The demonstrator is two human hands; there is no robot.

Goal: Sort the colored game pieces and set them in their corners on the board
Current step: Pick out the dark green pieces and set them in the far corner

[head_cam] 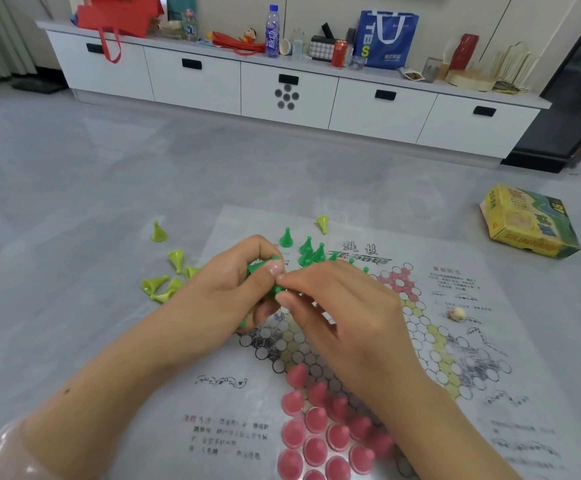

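We're looking down at a grey tiled floor (pixel 74 174). A printed paper board (pixel 455 341) lies flat on it. Left of the board, lime-green cone pieces (pixel 164 282) lie scattered on the tiles, most tipped over, one (pixel 158 233) standing upright. Off to the right, well apart, sits a yellow game box (pixel 528 220).

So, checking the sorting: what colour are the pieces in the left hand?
Dark green pieces, gripped in the left hand; head view.
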